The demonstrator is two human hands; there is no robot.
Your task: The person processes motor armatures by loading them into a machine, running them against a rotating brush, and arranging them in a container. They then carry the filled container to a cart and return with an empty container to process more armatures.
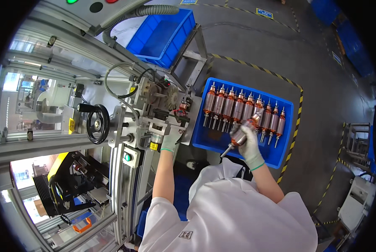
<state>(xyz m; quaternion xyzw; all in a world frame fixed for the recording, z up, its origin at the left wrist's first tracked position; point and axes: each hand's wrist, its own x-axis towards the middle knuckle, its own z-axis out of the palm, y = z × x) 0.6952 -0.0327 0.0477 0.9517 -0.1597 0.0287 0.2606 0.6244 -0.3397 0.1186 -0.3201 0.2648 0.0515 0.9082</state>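
Note:
My right hand (250, 149), in a white glove with a green cuff, is closed around a motor armature (239, 136). That armature is tilted over the near part of a blue crate (213, 145), its shaft pointing down and left; it is slightly blurred. In the crate, several more armatures (228, 105) stand in a row, with steel shafts, laminated cores and copper windings. My left hand (171, 139), also gloved, reaches into the machine fixture (158, 126) on the left. Its fingers are largely hidden by fixture parts. Just beyond them, a copper-coloured wound part (182, 110) sits in the machine.
A black handwheel (97, 124) and a green button box (131, 157) are on the machine frame. An empty blue bin (158, 35) rests on a metal stand (200, 46) behind. Yellow-black tape (297, 126) marks the floor right of the crate.

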